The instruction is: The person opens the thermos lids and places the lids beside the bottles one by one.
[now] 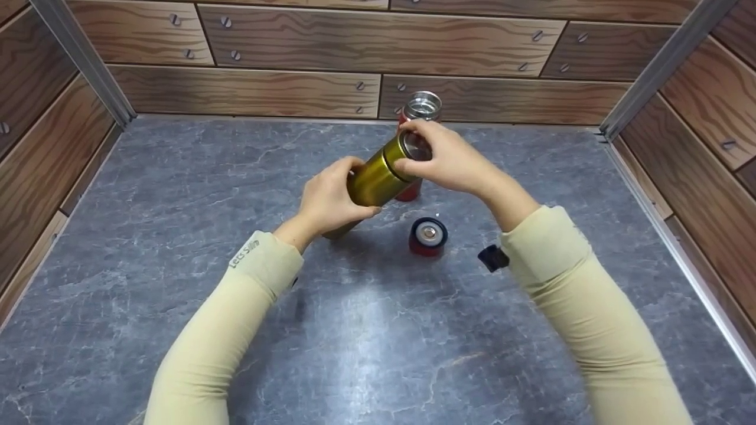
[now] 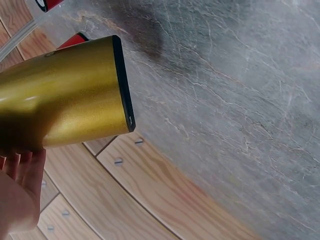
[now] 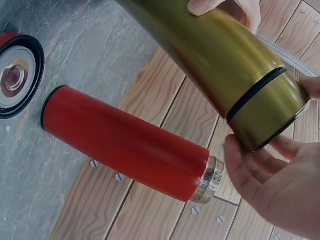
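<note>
left hand gripped the gold flask mid-body | right hand gripped its cap | flask slanted between the 2, pretty shiny, black ring below cap

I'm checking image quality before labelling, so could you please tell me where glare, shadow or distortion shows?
Head view: a pale glare streak on the tabletop; left wrist view: a dark, soft-edged shadow near the gold bottle; right wrist view: glints on the metal neck of the red bottle, and the tabletop's edge bows, probably lens distortion.
</note>
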`<control>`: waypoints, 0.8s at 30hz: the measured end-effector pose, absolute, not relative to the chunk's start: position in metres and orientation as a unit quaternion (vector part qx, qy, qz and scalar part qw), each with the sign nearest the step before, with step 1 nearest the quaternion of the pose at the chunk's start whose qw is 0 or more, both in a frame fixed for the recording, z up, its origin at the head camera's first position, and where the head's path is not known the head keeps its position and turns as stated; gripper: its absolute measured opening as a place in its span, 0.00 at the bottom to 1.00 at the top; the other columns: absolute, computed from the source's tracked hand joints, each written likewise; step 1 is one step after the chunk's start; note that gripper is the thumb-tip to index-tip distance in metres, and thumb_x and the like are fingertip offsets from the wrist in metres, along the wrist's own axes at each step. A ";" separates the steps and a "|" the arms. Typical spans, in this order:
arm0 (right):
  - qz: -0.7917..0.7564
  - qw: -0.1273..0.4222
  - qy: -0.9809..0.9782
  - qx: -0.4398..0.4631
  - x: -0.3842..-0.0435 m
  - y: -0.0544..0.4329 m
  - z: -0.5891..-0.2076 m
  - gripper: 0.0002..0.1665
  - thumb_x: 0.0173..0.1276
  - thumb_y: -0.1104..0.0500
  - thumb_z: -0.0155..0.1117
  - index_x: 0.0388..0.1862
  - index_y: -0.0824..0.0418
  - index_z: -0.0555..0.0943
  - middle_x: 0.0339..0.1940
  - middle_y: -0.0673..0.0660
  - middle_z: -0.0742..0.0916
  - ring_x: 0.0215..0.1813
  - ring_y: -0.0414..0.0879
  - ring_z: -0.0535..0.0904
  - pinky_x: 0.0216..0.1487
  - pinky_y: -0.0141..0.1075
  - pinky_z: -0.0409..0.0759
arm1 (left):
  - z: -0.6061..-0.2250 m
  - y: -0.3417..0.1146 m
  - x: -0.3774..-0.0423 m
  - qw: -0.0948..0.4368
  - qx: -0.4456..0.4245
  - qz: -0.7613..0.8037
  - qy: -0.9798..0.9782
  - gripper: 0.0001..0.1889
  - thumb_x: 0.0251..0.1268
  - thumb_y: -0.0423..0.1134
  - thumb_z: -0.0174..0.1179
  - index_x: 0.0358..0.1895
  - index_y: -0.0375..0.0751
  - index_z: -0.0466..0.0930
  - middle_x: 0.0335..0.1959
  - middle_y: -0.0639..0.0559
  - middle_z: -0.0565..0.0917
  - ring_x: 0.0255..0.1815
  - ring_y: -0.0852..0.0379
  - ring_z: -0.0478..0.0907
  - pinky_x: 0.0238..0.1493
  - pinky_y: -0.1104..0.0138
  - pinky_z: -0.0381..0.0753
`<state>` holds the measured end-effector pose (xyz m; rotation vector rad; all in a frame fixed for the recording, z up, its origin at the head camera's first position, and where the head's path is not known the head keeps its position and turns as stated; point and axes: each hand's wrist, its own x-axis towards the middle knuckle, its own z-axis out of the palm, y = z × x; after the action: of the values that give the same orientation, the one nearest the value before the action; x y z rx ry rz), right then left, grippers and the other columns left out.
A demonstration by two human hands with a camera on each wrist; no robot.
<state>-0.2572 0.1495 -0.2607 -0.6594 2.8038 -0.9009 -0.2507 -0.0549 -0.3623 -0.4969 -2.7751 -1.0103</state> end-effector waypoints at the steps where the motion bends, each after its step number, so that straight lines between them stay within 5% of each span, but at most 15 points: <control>1: -0.298 0.065 0.930 -0.206 -0.257 0.149 -0.261 0.40 0.61 0.44 0.61 0.67 0.61 0.63 0.62 0.61 0.74 0.61 0.52 0.71 0.63 0.46 0.68 | -0.362 -0.055 -0.251 0.073 -0.164 -0.335 -0.925 0.38 0.37 0.57 0.71 0.55 0.47 0.71 0.49 0.51 0.80 0.44 0.55 0.76 0.47 0.58 0.75; 8: -0.284 0.075 0.949 -0.118 -0.256 0.147 -0.264 0.41 0.63 0.32 0.51 0.62 0.62 0.67 0.59 0.62 0.78 0.57 0.53 0.75 0.58 0.47 0.73 | -0.364 -0.054 -0.251 0.072 -0.160 -0.331 -0.927 0.38 0.37 0.57 0.71 0.56 0.47 0.71 0.49 0.51 0.80 0.44 0.55 0.77 0.47 0.58 0.75; 15: -0.291 0.066 0.945 -0.135 -0.256 0.147 -0.265 0.35 0.62 0.39 0.56 0.59 0.62 0.70 0.53 0.61 0.81 0.50 0.51 0.76 0.53 0.46 0.74 | -0.364 -0.054 -0.251 0.076 -0.162 -0.328 -0.928 0.38 0.36 0.56 0.72 0.55 0.47 0.71 0.49 0.52 0.80 0.43 0.54 0.77 0.46 0.57 0.76; 21: -0.301 0.068 0.931 -0.193 -0.256 0.147 -0.264 0.32 0.58 0.52 0.58 0.61 0.61 0.67 0.55 0.61 0.78 0.54 0.52 0.74 0.59 0.46 0.72 | -0.363 -0.054 -0.251 0.080 -0.166 -0.326 -0.927 0.38 0.36 0.56 0.71 0.56 0.47 0.71 0.49 0.52 0.80 0.44 0.54 0.77 0.45 0.58 0.76; 24: -0.292 0.062 0.934 -0.197 -0.256 0.147 -0.264 0.34 0.60 0.49 0.57 0.64 0.60 0.66 0.59 0.61 0.75 0.57 0.52 0.72 0.61 0.47 0.70 | -0.363 -0.054 -0.252 0.078 -0.161 -0.325 -0.928 0.38 0.37 0.56 0.72 0.56 0.47 0.71 0.50 0.51 0.80 0.44 0.54 0.77 0.46 0.58 0.76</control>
<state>-0.2557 0.1467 -0.2639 -0.5956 2.8231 -0.8829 -0.2516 -0.0538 -0.3633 -0.4829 -2.7805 -0.9747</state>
